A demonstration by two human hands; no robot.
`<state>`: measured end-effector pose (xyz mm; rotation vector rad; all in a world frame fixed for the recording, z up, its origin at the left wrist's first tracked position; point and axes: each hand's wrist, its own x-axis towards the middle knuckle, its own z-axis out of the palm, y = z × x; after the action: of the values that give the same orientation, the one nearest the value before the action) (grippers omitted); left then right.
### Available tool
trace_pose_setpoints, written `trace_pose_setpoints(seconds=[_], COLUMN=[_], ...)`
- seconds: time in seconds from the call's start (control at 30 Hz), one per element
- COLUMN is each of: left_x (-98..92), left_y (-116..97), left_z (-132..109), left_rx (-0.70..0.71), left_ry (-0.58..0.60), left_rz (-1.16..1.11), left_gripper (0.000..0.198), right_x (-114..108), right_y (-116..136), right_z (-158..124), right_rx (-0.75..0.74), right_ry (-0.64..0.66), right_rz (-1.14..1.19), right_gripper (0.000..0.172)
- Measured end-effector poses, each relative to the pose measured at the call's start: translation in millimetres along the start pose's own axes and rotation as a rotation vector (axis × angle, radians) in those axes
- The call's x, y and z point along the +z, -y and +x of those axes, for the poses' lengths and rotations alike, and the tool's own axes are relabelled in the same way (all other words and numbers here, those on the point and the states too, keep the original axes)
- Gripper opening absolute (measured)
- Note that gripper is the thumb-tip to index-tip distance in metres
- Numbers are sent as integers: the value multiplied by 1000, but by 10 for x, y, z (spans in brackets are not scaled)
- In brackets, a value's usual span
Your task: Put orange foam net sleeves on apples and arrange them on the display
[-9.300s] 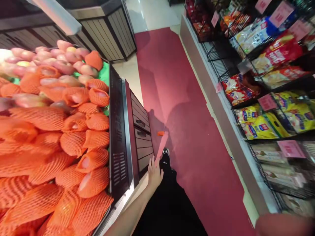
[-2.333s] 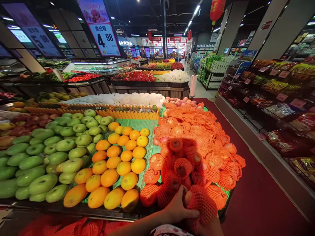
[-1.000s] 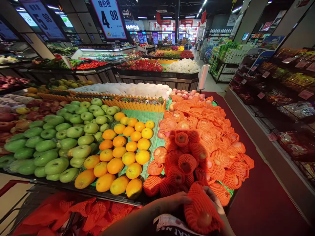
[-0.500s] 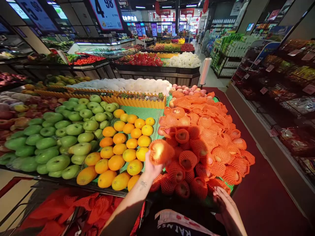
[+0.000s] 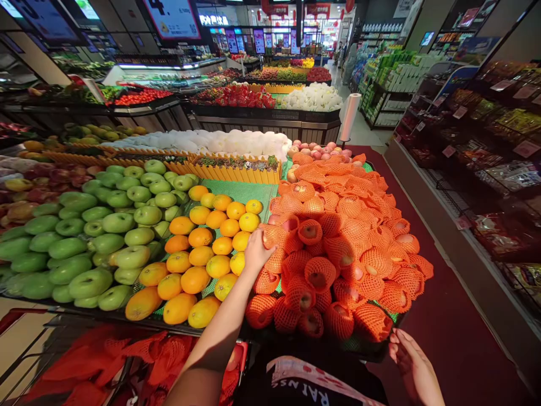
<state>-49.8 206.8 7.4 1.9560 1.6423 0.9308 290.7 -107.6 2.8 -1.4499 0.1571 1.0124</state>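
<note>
My left hand [image 5: 257, 252] reaches to the left edge of a pile of apples in orange foam nets [image 5: 366, 225]. Its fingers are closed around a netted apple [image 5: 274, 234], set down against its neighbours and partly covered by the hand. Beside that forearm, to the left, lie rows of oranges [image 5: 196, 279]. At the near right corner of the display my right hand [image 5: 412, 361] is held loosely, fingers slightly bent and nothing visible in it. Its fingertips are close to the black rim of the display [image 5: 376, 354]; whether they touch it I cannot tell.
Green apples [image 5: 120, 220] are heaped at the far left of the oranges. A yellow picket divider [image 5: 236, 171] runs behind, with white-wrapped fruit [image 5: 236, 142] beyond. Red netting [image 5: 105, 361] lies in a cart below. A bag roll [image 5: 350, 117] stands at the back, shelves [image 5: 486, 146] on the right.
My left hand has lowered the netted apple from above the pile, away from me, onto its left edge. My right hand has shifted right and slightly down, off the near netted apples.
</note>
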Motion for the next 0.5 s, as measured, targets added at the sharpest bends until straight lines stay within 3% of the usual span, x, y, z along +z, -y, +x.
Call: trace_pose_setpoints(seconds=[0.27,0.43,0.5], left_x=[86,96,10], left_y=[106,219,280], left_z=[269,382,360], left_rx=[36,31,32], left_ry=[164,233,247], left_rz=[253,256,230], left_gripper=[64,70,75], right_x=[152,272,313], right_y=[-94,-116,-89], right_z=[20,62,60], right_rx=[50,37,51], right_ry=[-10,-47,-46], right_rz=[6,43,40], right_gripper=[51,55,54])
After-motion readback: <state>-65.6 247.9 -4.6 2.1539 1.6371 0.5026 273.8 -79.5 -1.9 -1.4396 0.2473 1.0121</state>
